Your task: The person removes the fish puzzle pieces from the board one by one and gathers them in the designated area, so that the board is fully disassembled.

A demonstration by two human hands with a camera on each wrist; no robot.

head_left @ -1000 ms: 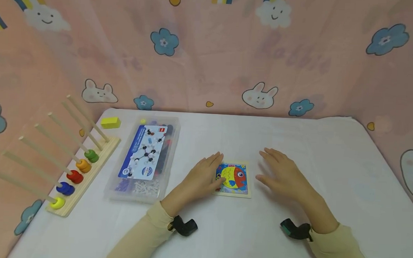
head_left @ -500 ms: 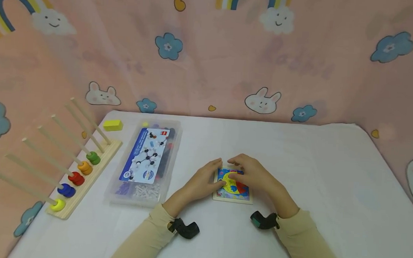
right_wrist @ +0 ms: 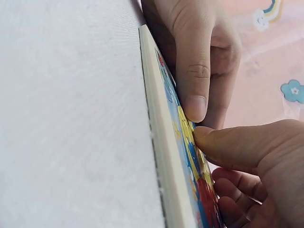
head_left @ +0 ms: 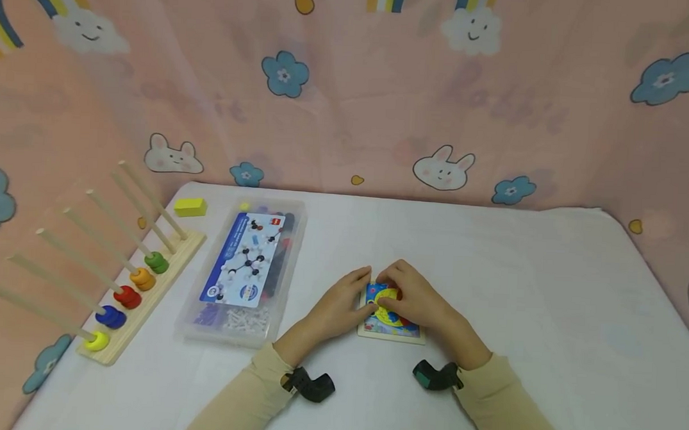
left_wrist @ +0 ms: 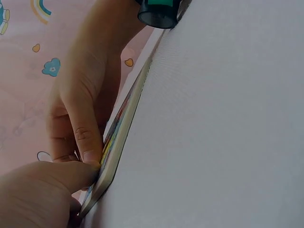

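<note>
A small square wooden fish puzzle, with a yellow and red fish on blue, lies flat on the white table. My left hand holds it at the left edge, fingers along the side and thumb over the picture. From the right, my right hand reaches over the puzzle with bent fingers, its thumb and fingertips at the yellow part of the fish. In the right wrist view, the right thumb meets the yellow surface right beside the left thumb. Part of the picture is hidden under the hands.
Left of the hands lies a clear plastic box of molecule model parts. Farther left stands a wooden peg rack with coloured rings, and a yellow block sits behind it. A pink patterned cloth hangs behind the table.
My right hand has come in from the right, apart from the puzzle at first, and its fingers have closed down onto the fish picture. The left hand has stayed at the puzzle's left edge.
</note>
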